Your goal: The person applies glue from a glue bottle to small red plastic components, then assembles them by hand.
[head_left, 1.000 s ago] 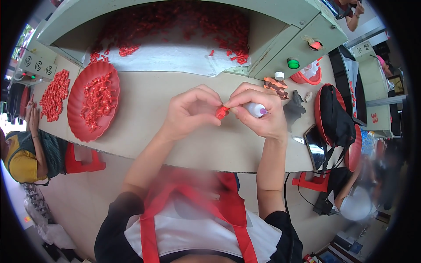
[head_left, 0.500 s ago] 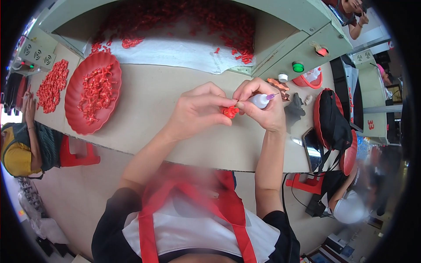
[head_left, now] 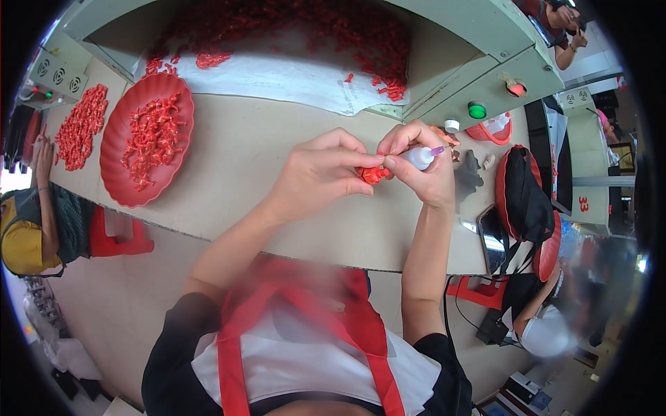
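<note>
Over the middle of the table, my left hand point(head_left: 316, 173) pinches a small glossy red piece point(head_left: 372, 175) between thumb and fingers; its exact shape is partly covered. My right hand point(head_left: 424, 166) meets it from the other side, with thumb and forefinger pressed together against the piece's upper edge. Tucked in that same hand is a small white squeeze bottle point(head_left: 418, 158) with a purple nozzle tip pointing to the right, away from the red piece. Whether the right fingertips also hold a tiny separate part cannot be made out.
A red scalloped tray point(head_left: 111, 170) of red figures stands left, beside a loose red pile point(head_left: 81, 128). Ahead, a pale green booth point(head_left: 451, 76) holds many more on white paper. Rightward lie a white cap point(head_left: 451, 125), red basket point(head_left: 508, 132), phone point(head_left: 492, 239) and black bag point(head_left: 525, 194).
Both hands stay together at the red piece, with only slight finger shifts. The whole view has moved a little, and the red piece shows slightly farther right.
</note>
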`<state>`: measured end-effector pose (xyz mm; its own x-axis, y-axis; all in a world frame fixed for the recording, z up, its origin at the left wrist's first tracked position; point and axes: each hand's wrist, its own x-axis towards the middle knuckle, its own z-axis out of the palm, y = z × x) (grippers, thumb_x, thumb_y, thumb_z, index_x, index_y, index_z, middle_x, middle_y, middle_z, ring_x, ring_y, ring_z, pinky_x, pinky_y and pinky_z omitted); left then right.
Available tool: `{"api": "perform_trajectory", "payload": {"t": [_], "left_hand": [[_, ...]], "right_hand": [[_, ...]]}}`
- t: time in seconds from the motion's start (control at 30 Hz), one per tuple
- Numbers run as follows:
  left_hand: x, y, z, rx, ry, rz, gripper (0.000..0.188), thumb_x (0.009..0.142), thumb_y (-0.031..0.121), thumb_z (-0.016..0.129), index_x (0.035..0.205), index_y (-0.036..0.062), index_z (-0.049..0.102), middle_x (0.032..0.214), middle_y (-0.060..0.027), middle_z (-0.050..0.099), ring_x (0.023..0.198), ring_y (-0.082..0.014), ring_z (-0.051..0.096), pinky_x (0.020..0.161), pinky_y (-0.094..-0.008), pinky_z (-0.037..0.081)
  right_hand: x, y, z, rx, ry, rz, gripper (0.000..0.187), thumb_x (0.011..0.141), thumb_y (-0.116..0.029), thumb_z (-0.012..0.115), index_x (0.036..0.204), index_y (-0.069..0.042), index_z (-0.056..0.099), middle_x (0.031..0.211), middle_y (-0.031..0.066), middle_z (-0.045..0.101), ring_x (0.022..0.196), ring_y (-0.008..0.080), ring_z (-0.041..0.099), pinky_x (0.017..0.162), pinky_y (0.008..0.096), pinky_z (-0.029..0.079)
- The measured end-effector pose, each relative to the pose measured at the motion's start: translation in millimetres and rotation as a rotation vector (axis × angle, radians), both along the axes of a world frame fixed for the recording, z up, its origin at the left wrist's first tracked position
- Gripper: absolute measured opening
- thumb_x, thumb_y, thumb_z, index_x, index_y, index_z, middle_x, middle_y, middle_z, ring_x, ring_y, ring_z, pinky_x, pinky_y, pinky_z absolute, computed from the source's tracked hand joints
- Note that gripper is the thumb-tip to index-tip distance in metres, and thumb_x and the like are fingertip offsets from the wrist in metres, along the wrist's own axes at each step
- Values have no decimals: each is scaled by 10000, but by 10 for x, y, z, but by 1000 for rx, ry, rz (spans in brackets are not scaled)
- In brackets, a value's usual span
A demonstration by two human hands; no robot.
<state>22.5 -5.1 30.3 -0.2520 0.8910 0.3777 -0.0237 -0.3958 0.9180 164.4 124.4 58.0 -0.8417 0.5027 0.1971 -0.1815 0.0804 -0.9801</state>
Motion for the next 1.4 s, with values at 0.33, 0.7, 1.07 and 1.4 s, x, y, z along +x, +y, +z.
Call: {"api": "perform_trajectory", "payload": {"t": [0.33,0.7,1.07,1.4], "left_hand": [[-46,19,-29,-55,-204,-93,322,706,-73,676,1017,6,644,927,-50,575,851,-142,576,716,-275,512],[-266,20,-64,-228,-702,56,325,791,28,641,1108,-14,582,946,-74,622,807,-129,584,739,-269,489],[-265,35,-22,-373,-665,231,337,785,139,676,1103,52,605,846,1,626,725,-82,579,548,-207,376],[-261,28,-10,-384,-661,241,319,785,133,680,1086,50,616,843,-3,634,726,-83,582,572,-210,401]], "right_hand": [[-36,-9,-28,-15,-31,-30,140,733,54,631,821,-26,556,815,19,602,762,83,550,682,232,436],[-57,-184,23,597,-336,-390,343,767,39,583,1075,-35,454,925,76,589,837,177,579,786,284,451],[-109,-432,206,603,-58,-515,303,710,-15,730,971,23,580,899,101,627,729,122,590,639,221,472],[-236,-562,72,781,79,-585,253,640,-49,741,851,1,611,735,96,650,575,188,627,527,245,477]]}}
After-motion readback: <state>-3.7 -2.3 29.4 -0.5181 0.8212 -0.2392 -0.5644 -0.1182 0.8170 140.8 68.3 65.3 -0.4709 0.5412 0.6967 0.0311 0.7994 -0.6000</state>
